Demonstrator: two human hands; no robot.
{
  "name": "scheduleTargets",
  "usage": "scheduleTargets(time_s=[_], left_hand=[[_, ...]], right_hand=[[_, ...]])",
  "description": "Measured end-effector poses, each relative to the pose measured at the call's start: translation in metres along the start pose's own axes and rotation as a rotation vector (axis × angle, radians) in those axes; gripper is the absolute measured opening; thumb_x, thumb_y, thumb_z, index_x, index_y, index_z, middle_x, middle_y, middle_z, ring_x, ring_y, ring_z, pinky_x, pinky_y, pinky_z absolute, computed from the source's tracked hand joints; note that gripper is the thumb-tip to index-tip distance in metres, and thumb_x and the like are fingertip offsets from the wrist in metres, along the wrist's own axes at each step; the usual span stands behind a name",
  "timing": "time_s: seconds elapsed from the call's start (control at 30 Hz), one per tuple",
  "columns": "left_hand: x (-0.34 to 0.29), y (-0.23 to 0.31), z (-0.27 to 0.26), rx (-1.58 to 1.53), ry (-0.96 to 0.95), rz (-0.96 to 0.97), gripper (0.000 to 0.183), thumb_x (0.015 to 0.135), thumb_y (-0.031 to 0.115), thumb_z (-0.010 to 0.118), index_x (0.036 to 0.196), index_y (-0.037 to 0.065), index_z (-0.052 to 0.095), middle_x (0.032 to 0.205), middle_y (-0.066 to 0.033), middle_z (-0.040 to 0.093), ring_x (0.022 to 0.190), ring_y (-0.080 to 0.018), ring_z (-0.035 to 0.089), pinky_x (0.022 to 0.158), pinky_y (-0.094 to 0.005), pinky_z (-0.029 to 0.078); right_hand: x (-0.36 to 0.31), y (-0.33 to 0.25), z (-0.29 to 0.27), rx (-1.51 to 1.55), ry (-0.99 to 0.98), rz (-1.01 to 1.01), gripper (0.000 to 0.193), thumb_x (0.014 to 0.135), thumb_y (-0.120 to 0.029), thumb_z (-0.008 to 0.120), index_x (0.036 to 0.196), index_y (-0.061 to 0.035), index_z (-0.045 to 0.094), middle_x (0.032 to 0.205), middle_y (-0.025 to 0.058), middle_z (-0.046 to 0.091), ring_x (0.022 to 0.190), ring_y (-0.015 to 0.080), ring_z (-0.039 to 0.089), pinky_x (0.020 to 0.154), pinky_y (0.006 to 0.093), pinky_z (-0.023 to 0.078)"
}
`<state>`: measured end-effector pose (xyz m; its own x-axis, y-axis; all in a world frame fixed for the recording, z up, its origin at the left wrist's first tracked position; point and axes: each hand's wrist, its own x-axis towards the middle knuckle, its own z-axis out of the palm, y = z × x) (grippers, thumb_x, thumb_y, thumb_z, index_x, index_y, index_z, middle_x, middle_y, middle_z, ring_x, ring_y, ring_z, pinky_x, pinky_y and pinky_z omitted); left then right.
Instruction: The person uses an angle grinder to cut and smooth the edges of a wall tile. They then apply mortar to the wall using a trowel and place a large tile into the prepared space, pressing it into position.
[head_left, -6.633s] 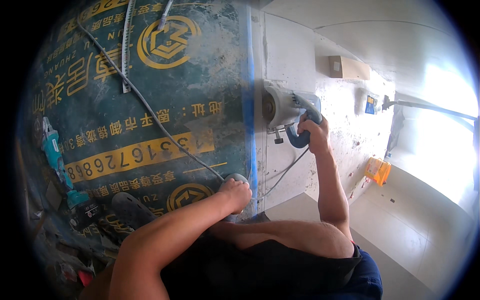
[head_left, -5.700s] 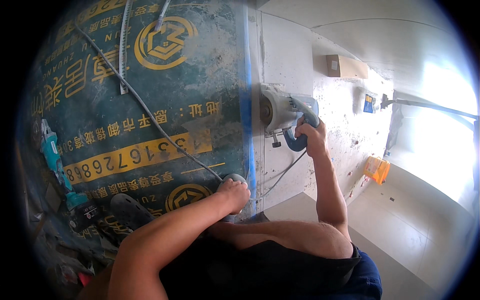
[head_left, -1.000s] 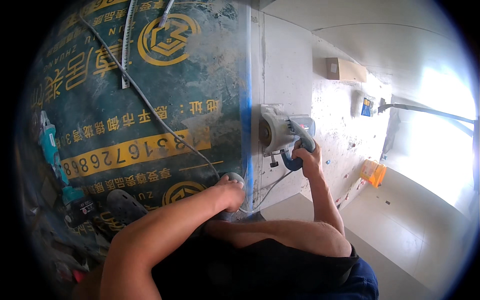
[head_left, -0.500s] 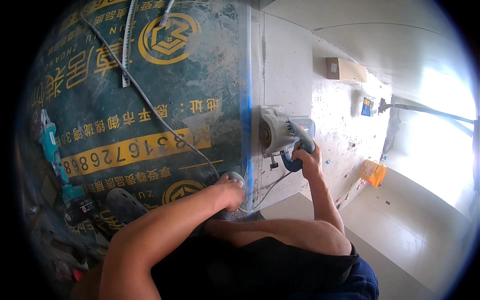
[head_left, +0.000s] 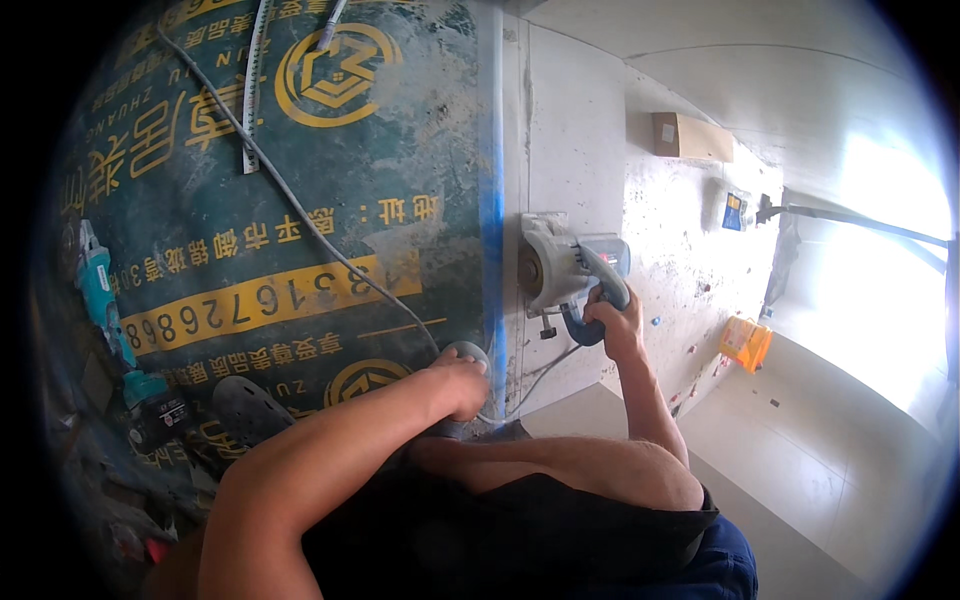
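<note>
My right hand (head_left: 615, 320) is wrapped round the rear handle of a grey and blue circular saw (head_left: 553, 262). The saw's base plate rests flat on a pale tile slab (head_left: 575, 110), near a thin dark line running along it. My left hand (head_left: 462, 388) is curled low beside my knee, against the rounded grey toe of a shoe (head_left: 468, 352). Its fingertips are partly hidden, and I cannot make out what is in them. A grey power cord (head_left: 545, 372) curves from below the saw toward that shoe.
Green printed floor covering (head_left: 400, 130) lies to the left, crossed by a grey cable (head_left: 310, 225) and a ruler (head_left: 252, 110). A teal angle grinder (head_left: 98, 285) lies far left, near a clog (head_left: 250, 405). On the right are a cardboard box (head_left: 690, 137) and an orange-yellow package (head_left: 745, 343).
</note>
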<state>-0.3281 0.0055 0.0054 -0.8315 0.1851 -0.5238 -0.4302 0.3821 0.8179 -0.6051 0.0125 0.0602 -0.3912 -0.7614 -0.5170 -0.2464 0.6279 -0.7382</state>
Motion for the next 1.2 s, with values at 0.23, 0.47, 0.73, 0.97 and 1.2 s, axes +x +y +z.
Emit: scheduleTargets(time_s=[0.23,0.47,0.73,0.97,1.2], left_hand=[[0.002,0.0,0.001,0.029,-0.03,0.003,0.035,0.084,0.015,0.064,0.118,0.011,0.074,0.14,-0.0142,0.056,0.136,-0.0292,0.049,0.115,-0.0513,0.031],[0.002,0.0,-0.003,0.04,-0.064,0.003,0.037,0.085,0.016,0.064,0.12,0.011,0.073,0.142,-0.0144,0.055,0.138,-0.0298,0.047,0.116,-0.0529,0.029],[0.002,0.0,-0.002,0.031,-0.055,-0.003,0.038,0.084,0.016,0.065,0.12,0.011,0.073,0.144,-0.0147,0.054,0.14,-0.0301,0.045,0.117,-0.0528,0.028],[0.004,0.0,-0.002,0.021,-0.07,-0.006,0.04,0.082,0.012,0.065,0.121,0.011,0.073,0.144,-0.0139,0.054,0.14,-0.0301,0.045,0.118,-0.0527,0.027],[0.003,0.002,-0.006,0.034,-0.11,-0.01,0.041,0.081,0.01,0.064,0.121,0.011,0.073,0.143,-0.0148,0.055,0.14,-0.0309,0.045,0.119,-0.0526,0.026]], right_hand=[[-0.003,0.0,-0.001,0.007,-0.015,0.008,0.016,0.069,-0.002,0.063,0.085,0.001,0.062,0.071,0.0048,0.062,0.063,0.0119,0.057,0.06,0.0256,0.046],[-0.006,0.001,-0.001,-0.023,-0.015,0.006,0.015,0.07,-0.003,0.063,0.084,0.0007,0.062,0.071,0.0037,0.062,0.064,0.0111,0.057,0.06,0.025,0.046],[-0.009,0.003,-0.002,-0.021,-0.017,0.003,0.016,0.07,-0.004,0.063,0.086,0.0004,0.062,0.072,0.0035,0.062,0.064,0.0108,0.057,0.061,0.0249,0.045],[-0.013,0.002,0.002,-0.012,-0.001,0.008,0.014,0.07,-0.003,0.061,0.083,0.0021,0.06,0.07,0.0066,0.059,0.062,0.015,0.058,0.061,0.0275,0.046],[-0.015,0.004,0.0,-0.044,0.001,0.004,0.015,0.07,-0.004,0.062,0.084,0.0023,0.06,0.07,0.0068,0.06,0.063,0.0149,0.058,0.062,0.0274,0.047]])
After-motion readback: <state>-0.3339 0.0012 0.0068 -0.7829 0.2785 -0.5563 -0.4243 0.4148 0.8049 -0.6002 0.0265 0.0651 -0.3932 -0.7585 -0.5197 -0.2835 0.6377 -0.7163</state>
